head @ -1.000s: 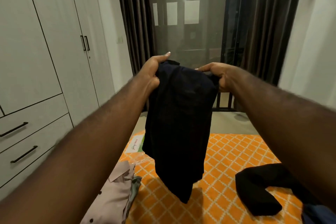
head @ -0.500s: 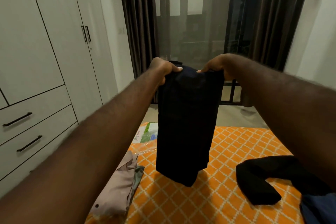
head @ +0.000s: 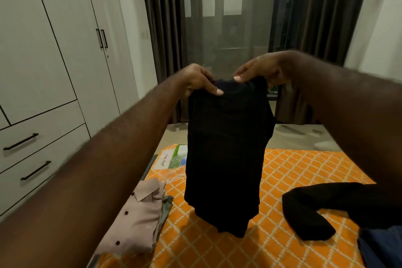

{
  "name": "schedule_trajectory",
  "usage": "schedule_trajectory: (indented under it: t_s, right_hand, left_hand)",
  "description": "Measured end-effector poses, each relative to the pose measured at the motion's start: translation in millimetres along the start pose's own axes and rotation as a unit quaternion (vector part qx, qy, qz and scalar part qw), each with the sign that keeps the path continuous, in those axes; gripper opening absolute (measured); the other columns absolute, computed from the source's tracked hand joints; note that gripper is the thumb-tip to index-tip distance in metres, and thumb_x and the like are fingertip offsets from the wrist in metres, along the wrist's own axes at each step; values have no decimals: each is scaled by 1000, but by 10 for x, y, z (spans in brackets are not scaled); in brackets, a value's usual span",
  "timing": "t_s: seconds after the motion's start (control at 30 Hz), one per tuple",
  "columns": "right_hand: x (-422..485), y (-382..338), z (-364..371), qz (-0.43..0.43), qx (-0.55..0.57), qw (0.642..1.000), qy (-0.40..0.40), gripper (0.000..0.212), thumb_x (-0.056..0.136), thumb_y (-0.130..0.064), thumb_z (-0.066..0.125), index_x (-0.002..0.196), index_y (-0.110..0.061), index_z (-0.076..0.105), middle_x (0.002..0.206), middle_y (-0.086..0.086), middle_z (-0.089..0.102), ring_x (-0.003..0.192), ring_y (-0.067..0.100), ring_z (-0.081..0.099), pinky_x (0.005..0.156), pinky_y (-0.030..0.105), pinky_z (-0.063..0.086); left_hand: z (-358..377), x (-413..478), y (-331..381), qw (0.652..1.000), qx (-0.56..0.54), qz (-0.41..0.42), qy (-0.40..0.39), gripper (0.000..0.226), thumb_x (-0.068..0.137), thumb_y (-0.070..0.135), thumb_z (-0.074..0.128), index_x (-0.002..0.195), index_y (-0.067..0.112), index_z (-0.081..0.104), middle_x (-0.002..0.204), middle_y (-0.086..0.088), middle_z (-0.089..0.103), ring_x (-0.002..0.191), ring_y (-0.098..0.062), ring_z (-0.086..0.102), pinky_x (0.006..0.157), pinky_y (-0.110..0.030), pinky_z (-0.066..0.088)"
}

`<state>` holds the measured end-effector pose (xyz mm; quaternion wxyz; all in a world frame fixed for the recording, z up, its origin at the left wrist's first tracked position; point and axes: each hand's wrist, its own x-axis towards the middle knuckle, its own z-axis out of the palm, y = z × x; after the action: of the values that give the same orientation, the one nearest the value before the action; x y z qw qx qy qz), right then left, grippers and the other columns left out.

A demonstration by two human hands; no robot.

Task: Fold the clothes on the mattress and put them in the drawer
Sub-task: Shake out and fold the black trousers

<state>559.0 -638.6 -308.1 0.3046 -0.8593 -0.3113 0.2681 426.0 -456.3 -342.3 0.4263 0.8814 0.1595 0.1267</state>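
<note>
The left hand (head: pixel 196 78) and right hand (head: pixel 262 70) both pinch the top of a dark folded cloth (head: pixel 226 154). It hangs straight down under them, over the orange patterned mattress (head: pixel 293 172).

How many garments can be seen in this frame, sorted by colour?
Black or near-black: 2, the held garment and the loose garment on the mattress
Pale pink: 1, the buttoned shirt
Grey-green: 1, the grey-green piece under it
Blue: 1, the blue piece at bottom right
Total: 5

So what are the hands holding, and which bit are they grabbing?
A dark garment. The left hand and right hand each pinch its top edge, one at each upper corner, so it hangs down over the orange mattress.
</note>
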Motion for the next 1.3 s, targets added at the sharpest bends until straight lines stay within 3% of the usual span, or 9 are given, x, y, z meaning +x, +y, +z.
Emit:
schedule_trajectory:
  t_s: [0.17, 0.37, 0.47, 0.57, 0.77, 0.97, 1.1, 1.2, 1.3]
  right_hand:
    - [53, -27, 124, 55, -210, 972, -87, 47, 79, 2, 77, 121, -16, 69, 126, 15, 69, 114, 38, 67, 101, 58, 53]
    - [387, -34, 172, 35, -328, 939, 100, 33, 85, -21, 80, 113, -18, 63, 104, 5, 62, 88, 22, 62, 70, 38, 54]
    - [609, 14, 168, 21, -318, 932, 172, 30, 89, -24, 77, 115, -18, 63, 99, 4, 59, 83, 21, 59, 74, 36, 55]
    - [957, 20, 133, -13, -293, 911, 289, 24, 90, -31, 75, 112, -23, 68, 98, 3, 63, 88, 22, 65, 82, 41, 60]
    - [1309, -26, -150, -212, -274, 785, 514, 17, 99, -45, 58, 104, -32, 68, 101, -1, 55, 92, 19, 55, 77, 39, 51]
    - [1335, 503, 197, -291, -323, 736, 518, 29, 97, -40, 56, 124, -30, 57, 118, 4, 55, 102, 28, 57, 74, 46, 56]
    - [1350, 1523, 1380, -234, -370, 772, 461, 32, 85, -23, 70, 116, -28, 65, 111, 4, 58, 92, 32, 60, 54, 38, 53]
    - [1149, 2424, 2516, -190, -370, 836, 358, 27, 74, -19, 78, 98, -24, 68, 95, 5, 58, 85, 33, 61, 45, 35, 44]
    - [845, 3256, 3551, -129, -390, 881, 234, 29, 63, -23, 80, 89, -26, 67, 85, 3, 58, 79, 34, 61, 50, 42, 48]
  left_hand:
    - [260, 119, -3, 957, 284, 32, -37, 70, 73, 14, 87, 137, 18, 57, 132, -7, 57, 123, -28, 55, 103, -44, 50]
    - [325, 448, -129, 922, 381, 16, 65, 49, 81, 33, 82, 125, 18, 65, 115, -4, 63, 107, -22, 63, 91, -41, 57]
    - [293, 609, -179, 872, 466, 31, 146, 45, 83, 50, 76, 118, 24, 65, 109, -3, 61, 110, -29, 57, 87, -48, 55]
    - [186, 923, -131, 861, 472, 47, 185, 32, 89, 40, 73, 113, 18, 69, 97, -3, 60, 100, -28, 64, 81, -41, 57]
    - [-58, 1526, 184, 838, 395, 183, 329, 20, 102, 16, 50, 118, 8, 60, 126, -16, 53, 115, -35, 52, 82, -43, 49]
    - [214, 1413, -550, 788, 373, 282, 401, 28, 96, 15, 45, 119, 6, 59, 125, -20, 51, 122, -43, 46, 74, -46, 57]
    - [1178, 750, -1848, 825, 399, 241, 320, 26, 82, 4, 51, 104, 6, 63, 110, -23, 57, 108, -49, 55, 67, -49, 59]
    - [2039, -15, -2886, 893, 405, 144, 136, 33, 73, 7, 61, 105, 12, 64, 113, -19, 59, 109, -47, 58, 58, -44, 56]
    - [2708, -805, -3629, 889, 433, 146, -12, 30, 71, 18, 49, 97, 19, 64, 102, -8, 60, 93, -37, 65, 45, -35, 48]
